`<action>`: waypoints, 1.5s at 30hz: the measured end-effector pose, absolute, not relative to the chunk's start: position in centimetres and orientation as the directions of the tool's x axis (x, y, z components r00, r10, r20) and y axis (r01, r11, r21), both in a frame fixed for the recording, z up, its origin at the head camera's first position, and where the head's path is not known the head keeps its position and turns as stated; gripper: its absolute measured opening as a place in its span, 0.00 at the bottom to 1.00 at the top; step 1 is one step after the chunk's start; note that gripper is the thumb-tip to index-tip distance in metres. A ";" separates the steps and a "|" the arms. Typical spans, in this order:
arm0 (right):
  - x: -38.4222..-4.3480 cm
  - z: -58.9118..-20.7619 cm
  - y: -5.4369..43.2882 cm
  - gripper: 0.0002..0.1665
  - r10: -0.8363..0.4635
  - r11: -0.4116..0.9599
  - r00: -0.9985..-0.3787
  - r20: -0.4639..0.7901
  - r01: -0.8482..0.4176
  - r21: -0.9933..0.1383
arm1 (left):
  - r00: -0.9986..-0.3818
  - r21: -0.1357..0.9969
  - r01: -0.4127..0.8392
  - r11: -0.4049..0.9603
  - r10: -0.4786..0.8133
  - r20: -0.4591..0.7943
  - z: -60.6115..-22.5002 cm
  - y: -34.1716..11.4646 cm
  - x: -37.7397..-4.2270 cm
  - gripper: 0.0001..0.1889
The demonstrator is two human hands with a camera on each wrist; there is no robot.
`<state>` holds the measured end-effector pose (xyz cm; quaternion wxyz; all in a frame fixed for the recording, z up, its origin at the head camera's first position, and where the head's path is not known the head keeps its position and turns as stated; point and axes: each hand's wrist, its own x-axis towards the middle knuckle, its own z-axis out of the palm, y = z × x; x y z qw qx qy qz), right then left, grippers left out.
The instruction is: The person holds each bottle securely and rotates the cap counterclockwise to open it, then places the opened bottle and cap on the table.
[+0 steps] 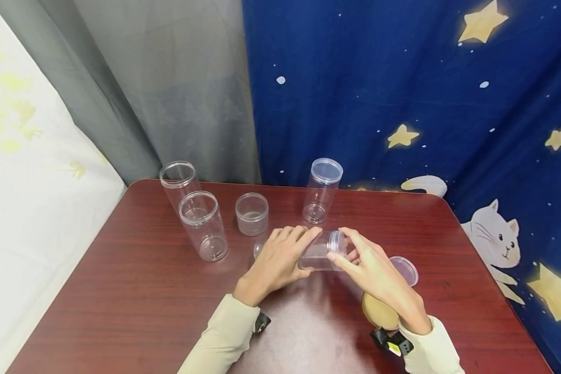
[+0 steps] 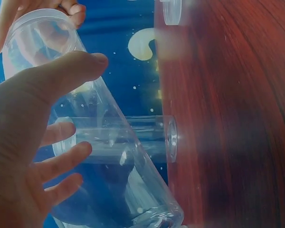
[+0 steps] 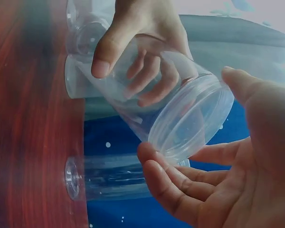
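Observation:
A tall clear plastic jar (image 1: 316, 258) is held sideways above the table, its capped end toward the right. My left hand (image 1: 272, 264) grips its body, with the thumb on one side and the fingers curled round the other. At the other end, a clear lid (image 3: 194, 126) covers the jar's mouth. The fingers and thumb of my right hand (image 1: 378, 272) pinch the lid's rim. Through the clear wall, in the right wrist view, the left fingers show behind the jar. Nothing can be seen inside the jar.
Two tall lidless jars (image 1: 204, 228) stand at the left, beside a short clear tub (image 1: 252, 221). A lidded tall jar (image 1: 322, 192) stands at the back. Near my right forearm lie a clear lid (image 1: 405, 270) and a yellowish disc (image 1: 378, 312) on the red-brown table (image 1: 135, 311).

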<state>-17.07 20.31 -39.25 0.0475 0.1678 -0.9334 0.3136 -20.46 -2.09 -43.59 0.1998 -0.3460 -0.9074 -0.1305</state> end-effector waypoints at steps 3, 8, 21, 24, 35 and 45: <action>-17.1 -39.3 20.3 0.37 -0.282 0.733 -0.939 0.195 -0.342 -0.587 | -0.677 0.103 0.686 0.720 0.580 0.452 -43.6 -2.2 -20.5 0.47; -17.0 -39.5 20.3 0.37 -0.291 0.701 -0.937 0.195 -0.347 -0.623 | -0.674 0.095 0.691 0.716 0.592 0.442 -43.5 -2.5 -20.7 0.47; -16.8 -39.3 20.4 0.40 -0.354 0.688 -0.884 0.305 -0.468 -0.555 | -0.698 0.243 0.707 0.664 0.601 0.388 -43.5 -2.9 -20.7 0.46; -16.8 -39.4 20.5 0.41 -0.388 0.673 -0.863 0.324 -0.505 -0.541 | -0.708 0.295 0.704 0.646 0.609 0.358 -43.6 -3.0 -20.7 0.47; -16.8 -39.6 20.7 0.43 -0.492 0.632 -0.791 0.363 -0.612 -0.476 | -0.720 0.352 0.694 0.628 0.611 0.330 -44.0 -3.4 -20.8 0.47; -16.5 -39.3 20.9 0.46 -0.530 0.652 -0.791 0.305 -0.611 -0.450 | -0.734 0.335 0.679 0.653 0.606 0.307 -44.2 -3.3 -20.8 0.47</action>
